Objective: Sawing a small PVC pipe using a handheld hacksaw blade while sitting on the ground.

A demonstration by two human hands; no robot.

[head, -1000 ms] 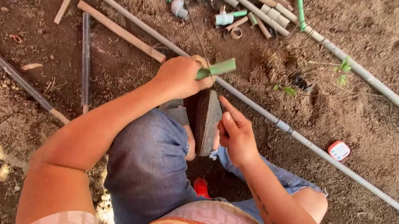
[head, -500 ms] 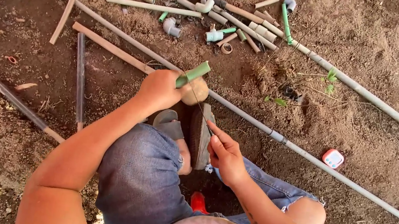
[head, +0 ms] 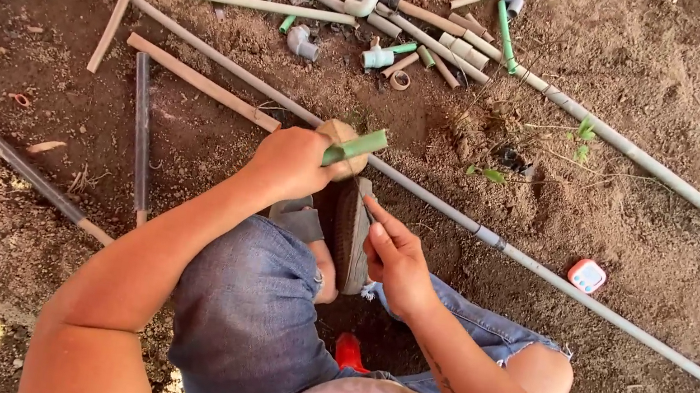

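I sit on bare dirt with my knees bent, in denim shorts. My left hand (head: 289,162) is closed around a short green pipe piece (head: 357,146), which sticks out to the upper right over a tan rounded block (head: 339,132). My right hand (head: 396,256) sits just below and to the right, fingers pinched on a thin dark blade-like item (head: 365,200) that points up toward the green piece; I cannot tell exactly what it is. A dark sandal sole (head: 350,235) stands on edge between my hands.
A long grey pipe (head: 608,306) runs diagonally across the ground in front of me, with a second one (head: 672,178) beyond it. Several pipe offcuts and elbow fittings (head: 374,27) lie at the top. A small red and white device (head: 586,275) lies at right. Dark rods (head: 139,135) lie at left.
My left hand with the green piece has come lower and closer to my body, and my right hand has drawn in beside the sandal. The view has shifted to show more of the pipe pile.
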